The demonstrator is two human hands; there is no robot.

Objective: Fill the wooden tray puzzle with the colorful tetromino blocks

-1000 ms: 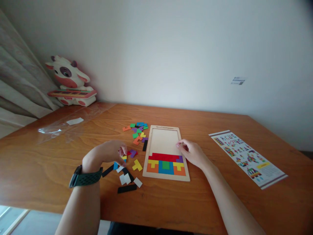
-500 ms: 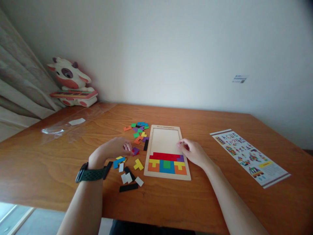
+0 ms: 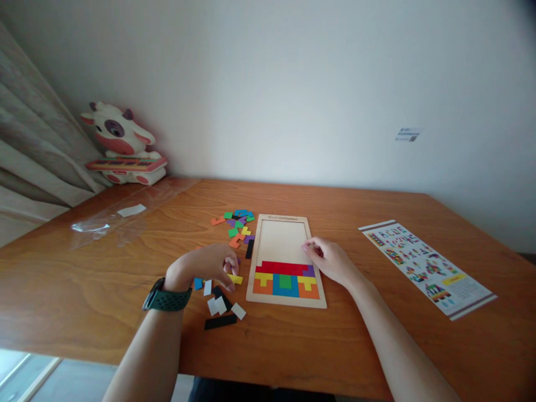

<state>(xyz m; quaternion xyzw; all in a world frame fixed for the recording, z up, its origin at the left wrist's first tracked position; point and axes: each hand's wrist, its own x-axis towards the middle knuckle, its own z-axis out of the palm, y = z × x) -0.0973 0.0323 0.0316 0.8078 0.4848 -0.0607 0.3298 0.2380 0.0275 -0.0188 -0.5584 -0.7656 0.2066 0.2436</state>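
My left hand (image 3: 213, 264), with a dark green watch band on its wrist, is low over the loose puzzle pieces left of the wooden tray (image 3: 286, 303). Its thumb and fingers close around a yellow puzzle piece (image 3: 237, 280), partly covered by the hand. My right hand (image 3: 329, 258) rests at the tray's right rim, fingers curled together and nothing seen in them. Inside the tray, the near part is filled with red pieces (image 3: 282, 268), a green piece (image 3: 285, 282) and blue, yellow, orange and purple ones. The tray's far part shows bare wood.
Several coloured pieces (image 3: 239, 224) lie beyond my left hand. White pieces (image 3: 239, 311) and black strips (image 3: 220, 322) lie nearer me. A printed pattern sheet (image 3: 427, 268) is at right. Clear plastic (image 3: 90, 226) and a cow toy keyboard (image 3: 125, 163) stand at left.
My left hand has moved right and nearer to me, from the purple and red pieces to the yellow piece, which has shifted slightly. My right hand has stayed at the tray's rim.
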